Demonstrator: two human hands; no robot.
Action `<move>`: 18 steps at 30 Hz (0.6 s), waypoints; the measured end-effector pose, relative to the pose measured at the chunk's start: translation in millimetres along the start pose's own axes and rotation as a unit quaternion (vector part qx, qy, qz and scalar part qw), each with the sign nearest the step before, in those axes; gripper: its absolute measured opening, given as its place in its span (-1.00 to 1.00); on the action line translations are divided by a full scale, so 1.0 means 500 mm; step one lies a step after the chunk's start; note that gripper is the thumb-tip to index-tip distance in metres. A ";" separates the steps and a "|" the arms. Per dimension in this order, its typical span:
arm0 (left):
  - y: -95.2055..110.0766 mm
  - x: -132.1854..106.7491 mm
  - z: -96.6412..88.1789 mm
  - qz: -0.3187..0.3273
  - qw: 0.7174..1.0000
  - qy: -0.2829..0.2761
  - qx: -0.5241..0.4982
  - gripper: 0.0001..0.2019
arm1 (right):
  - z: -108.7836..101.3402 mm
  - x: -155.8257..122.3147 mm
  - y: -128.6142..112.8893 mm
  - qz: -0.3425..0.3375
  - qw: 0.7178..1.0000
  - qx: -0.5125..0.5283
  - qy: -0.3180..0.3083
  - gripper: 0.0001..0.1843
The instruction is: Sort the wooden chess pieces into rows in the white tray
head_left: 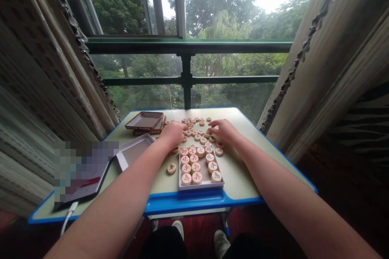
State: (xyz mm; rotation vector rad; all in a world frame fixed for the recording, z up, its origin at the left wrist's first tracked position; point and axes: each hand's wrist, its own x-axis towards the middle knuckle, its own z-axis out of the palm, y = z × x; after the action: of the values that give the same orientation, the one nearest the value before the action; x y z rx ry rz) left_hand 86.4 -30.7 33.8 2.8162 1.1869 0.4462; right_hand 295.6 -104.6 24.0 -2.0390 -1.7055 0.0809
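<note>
Round wooden Chinese chess pieces point(197, 137) with red or black characters lie loosely spread over the far half of the table. My left hand point(174, 134) is among them on the left, back of the hand up; its fingertips are mostly hidden. On the right side of the pieces my right hand point(224, 130) hovers low with its fingers apart, nothing visible between them. Nearer to me sits an open shallow box point(207, 185) with pieces set in rows: red ones on the left, black ones down the right. One black-marked piece point(171, 168) lies left of the box.
At the left are a stack of brown-edged trays point(144, 120), an empty box lid point(133, 151) and a tablet point(88, 178) with a white cable point(69, 214). The table has a blue edge point(188, 202). Behind it stand a green railing point(187, 46) and windows, with curtains point(306, 56) at both sides.
</note>
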 end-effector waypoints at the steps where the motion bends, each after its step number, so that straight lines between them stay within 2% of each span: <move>1: 0.000 0.000 0.001 0.001 1.000 0.000 0.001 -0.65 | 0.000 0.000 0.000 -0.010 1.000 -0.007 -0.013 -0.72; 5: -0.001 -0.003 0.000 0.002 1.000 0.005 0.007 -0.62 | 0.003 0.003 0.002 -0.013 0.999 -0.016 -0.034 -0.75; 8: 0.000 -0.003 -0.004 0.011 1.000 0.012 0.006 -0.62 | -0.003 0.000 -0.003 0.001 1.000 -0.007 -0.018 -0.77; 10: 0.000 -0.003 -0.005 0.016 1.000 0.013 0.005 -0.62 | -0.020 -0.013 -0.016 -0.018 1.000 0.015 0.001 -0.73; 12: 0.001 -0.002 -0.006 0.020 1.000 0.011 0.008 -0.63 | -0.046 -0.035 -0.039 -0.075 0.996 0.052 -0.005 -0.66; 15: 0.000 -0.002 -0.005 0.021 1.000 0.008 0.010 -0.65 | -0.085 -0.075 -0.081 -0.190 0.970 0.104 -0.108 -0.77; 18: 0.000 -0.003 -0.005 0.022 1.000 0.007 0.007 -0.66 | -0.102 -0.102 -0.111 -0.263 0.943 0.122 -0.163 -0.80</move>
State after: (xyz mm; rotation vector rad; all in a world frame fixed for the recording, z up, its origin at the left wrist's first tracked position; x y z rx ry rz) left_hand 84.9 -31.8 35.9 2.8607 1.1373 0.4615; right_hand 250.8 -162.8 77.9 -1.3927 -2.2616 0.4496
